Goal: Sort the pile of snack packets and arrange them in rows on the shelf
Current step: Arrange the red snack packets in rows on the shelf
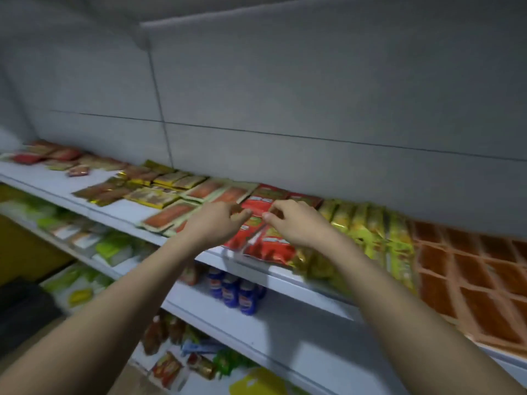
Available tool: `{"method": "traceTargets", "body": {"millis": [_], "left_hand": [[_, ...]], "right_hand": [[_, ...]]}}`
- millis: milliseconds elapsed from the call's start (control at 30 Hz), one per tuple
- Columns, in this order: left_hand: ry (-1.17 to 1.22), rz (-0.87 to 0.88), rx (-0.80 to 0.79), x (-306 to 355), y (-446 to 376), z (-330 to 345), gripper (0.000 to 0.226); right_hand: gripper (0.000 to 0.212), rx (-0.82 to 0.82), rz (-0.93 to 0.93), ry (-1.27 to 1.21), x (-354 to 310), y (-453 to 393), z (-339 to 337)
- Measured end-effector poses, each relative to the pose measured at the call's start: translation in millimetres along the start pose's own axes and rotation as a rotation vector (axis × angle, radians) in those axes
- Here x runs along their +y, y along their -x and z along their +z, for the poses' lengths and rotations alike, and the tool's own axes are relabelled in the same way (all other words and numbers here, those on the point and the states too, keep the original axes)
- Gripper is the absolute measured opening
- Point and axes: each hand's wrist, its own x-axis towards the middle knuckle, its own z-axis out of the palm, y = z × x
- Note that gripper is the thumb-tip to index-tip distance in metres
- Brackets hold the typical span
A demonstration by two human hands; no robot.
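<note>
grey wall panels back the top shelf (71,192), and i am reaching both arms up to it. my left hand (216,223) and right hand (288,220) sit close together over the red packets (256,203), fingers curled, thumb and forefinger of each meeting near a packet edge. the frame is blurred, so i judge they pinch that red packet at its two sides, probably to square it into line, but i cannot tell for sure. more red packets (271,249) lie just below my fingers, hanging over the shelf lip. left of my fingers lie orange packets (168,216) flat in a rough row, and beyond them brown and gold packets (154,196) more loosely scattered. right of my fingers, yellow-green packets (370,226) overlap on edge, then brown packets (470,269) in tidy rows. sorting by colour looks well along; the far left looks unfinished.
</note>
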Motion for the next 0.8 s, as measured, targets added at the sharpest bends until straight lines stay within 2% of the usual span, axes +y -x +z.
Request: {"method": "traceTargets", "body": {"millis": [200,400,567,800], "left_hand": [[-0.017,-0.213,0.081,-170.4,31.1,-67.4,0.052],[-0.083,-0.392,0.135,-302.3,47.6,-117.0,0.055],[-0.052,-0.480,0.148,-394.5,38.5,-145.9,0.052],[-0.111,-0.544,0.157,-511.7,-22.8,-169.0,0.051]], "right_hand": [[0.034,-0.101,-0.158,0.030,-158.9,-97.8,79.7],[0.033,-0.185,-0.276,0.024,-288.5,-177.2,137.2],[0.026,-0.235,-0.352,0.003,-356.9,-244.4,183.9],[0.031,-0.266,-0.367,-0.022,-413.7,-363.8,257.4]]}}
